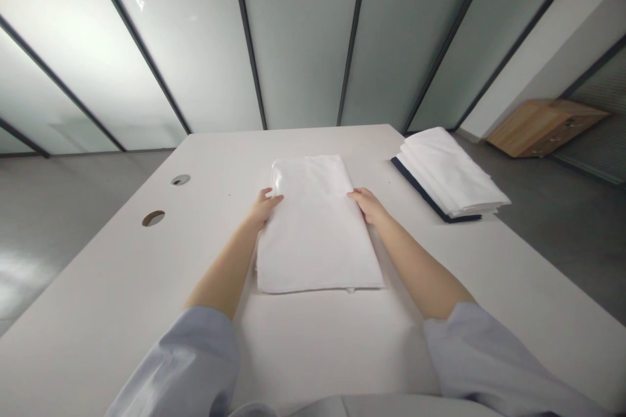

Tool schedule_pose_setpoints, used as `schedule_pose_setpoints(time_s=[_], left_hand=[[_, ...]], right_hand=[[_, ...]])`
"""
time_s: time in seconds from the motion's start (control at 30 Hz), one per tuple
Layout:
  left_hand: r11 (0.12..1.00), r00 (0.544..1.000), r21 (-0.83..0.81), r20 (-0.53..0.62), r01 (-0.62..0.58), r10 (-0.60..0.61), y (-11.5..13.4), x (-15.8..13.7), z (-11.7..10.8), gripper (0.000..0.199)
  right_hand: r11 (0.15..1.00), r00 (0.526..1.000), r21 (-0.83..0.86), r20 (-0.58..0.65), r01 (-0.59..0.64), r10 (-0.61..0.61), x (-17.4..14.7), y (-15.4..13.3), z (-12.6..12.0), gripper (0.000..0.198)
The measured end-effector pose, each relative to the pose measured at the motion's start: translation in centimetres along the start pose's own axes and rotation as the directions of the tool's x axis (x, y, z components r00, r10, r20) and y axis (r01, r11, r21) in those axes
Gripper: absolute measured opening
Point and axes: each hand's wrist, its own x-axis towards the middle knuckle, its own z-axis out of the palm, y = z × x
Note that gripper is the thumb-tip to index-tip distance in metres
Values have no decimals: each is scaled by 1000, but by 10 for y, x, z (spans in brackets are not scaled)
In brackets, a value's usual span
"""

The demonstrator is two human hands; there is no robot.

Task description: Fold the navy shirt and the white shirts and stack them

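Observation:
A folded white cloth (317, 234) lies in front of me on the white table, its long sides running away from me. My left hand (264, 207) grips its left edge, thumb on top and the other fingers at the side and partly beneath. On the opposite edge, my right hand (368, 205) takes hold in the same way, with its thumb over the cloth and its lower fingers partly hidden. The cloth looks flat and neatly layered, with a small bit sticking out at the near edge.
At the table's right edge sits a stack of folded white cloths (452, 169) on a dark folded piece (420, 192). Two round holes (153, 218) pierce the white table (205, 260) on the left. Beyond stand frosted glass panels (298, 32) and a wooden cabinet (533, 127).

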Motion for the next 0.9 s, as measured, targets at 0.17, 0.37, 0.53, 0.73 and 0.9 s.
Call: schedule_pose_setpoints(time_s=[0.17,0.37,0.53,0.73,0.9], left_hand=[[993,999,-115,37,-4,8,5,-4,-2,90],[973,984,-225,156,-47,84,-1,1,-18,70],[976,963,-217,266,26,33,-2,-2,-29,59],[988,926,-148,378,34,24,3,-7,-31,73],[990,951,-140,306,-7,50,-1,-2,-30,66]], right_hand=[[996,1000,88,21,-9,7,-1,1,-3,77],[968,975,252,210,20,-74,-7,-2,-10,70],[949,943,315,319,-5,-100,-8,3,-15,53],[968,912,250,402,-25,-81,-11,2,-20,58],[971,908,238,409,-16,-85,-9,2,-21,60]])
